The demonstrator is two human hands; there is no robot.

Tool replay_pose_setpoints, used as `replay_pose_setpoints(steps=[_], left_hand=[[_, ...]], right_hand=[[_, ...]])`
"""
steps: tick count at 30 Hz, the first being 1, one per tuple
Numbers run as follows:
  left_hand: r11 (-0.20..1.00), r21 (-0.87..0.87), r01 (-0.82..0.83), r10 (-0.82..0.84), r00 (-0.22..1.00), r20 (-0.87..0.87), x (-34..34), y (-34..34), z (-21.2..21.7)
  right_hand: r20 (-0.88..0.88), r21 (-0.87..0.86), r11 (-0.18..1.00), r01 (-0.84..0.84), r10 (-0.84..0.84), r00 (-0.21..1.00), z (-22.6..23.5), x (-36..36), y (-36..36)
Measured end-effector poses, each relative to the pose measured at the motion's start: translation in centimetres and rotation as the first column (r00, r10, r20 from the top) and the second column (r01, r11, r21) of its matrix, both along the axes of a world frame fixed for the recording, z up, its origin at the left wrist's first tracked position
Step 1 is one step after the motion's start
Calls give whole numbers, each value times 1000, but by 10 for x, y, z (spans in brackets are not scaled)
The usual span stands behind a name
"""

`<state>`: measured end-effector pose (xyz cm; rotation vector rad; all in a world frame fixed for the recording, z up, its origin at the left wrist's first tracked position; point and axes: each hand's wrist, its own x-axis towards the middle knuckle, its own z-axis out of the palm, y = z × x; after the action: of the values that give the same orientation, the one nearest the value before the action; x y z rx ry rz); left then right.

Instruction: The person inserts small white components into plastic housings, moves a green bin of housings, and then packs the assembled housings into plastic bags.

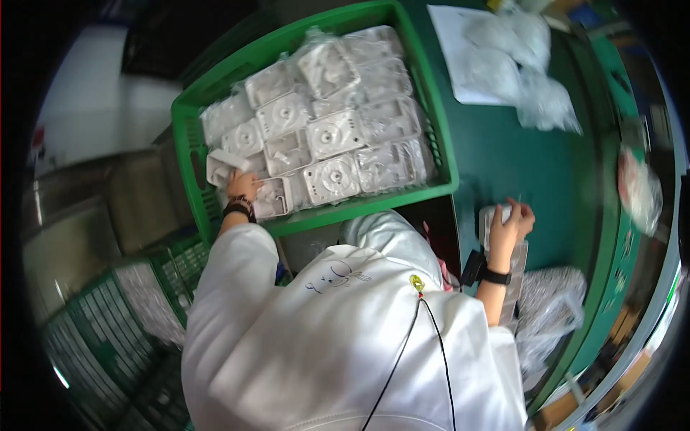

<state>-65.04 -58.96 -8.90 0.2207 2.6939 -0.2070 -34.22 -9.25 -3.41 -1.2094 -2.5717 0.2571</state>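
Note:
My left hand (243, 185) reaches into the near left corner of a green plastic crate (316, 219). Its fingers are closed on the edge of a tilted white plastic housing (224, 162). Rows of similar white housings (335, 135), many in clear wrap, fill the crate; some show a round raised centre, others an open hollow. Off to the right, my right hand (512, 223) rests with bent fingers over a white plastic part (486, 221) on the green tabletop (496, 158). The palm hides most of that part.
Clear plastic bags (514, 61) lie on a white sheet (445, 36) at the far right. Beside my right forearm sits a bubble-wrap bundle (550, 298). A further bag (638, 188) hangs near the right edge. Green crates (93, 323) stand at lower left.

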Motion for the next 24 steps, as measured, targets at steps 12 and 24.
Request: replay_pose_setpoints(steps=[12, 24], left_hand=[[974, 2, 225, -216, 939, -268, 0, 104, 69], [396, 288, 872, -280, 413, -866, 59, 467, 167]], right_hand=[[-69, -565, 44, -824, -998, -6, 26, 55, 130], [-476, -522, 470, -712, -853, -214, 100, 190, 136]])
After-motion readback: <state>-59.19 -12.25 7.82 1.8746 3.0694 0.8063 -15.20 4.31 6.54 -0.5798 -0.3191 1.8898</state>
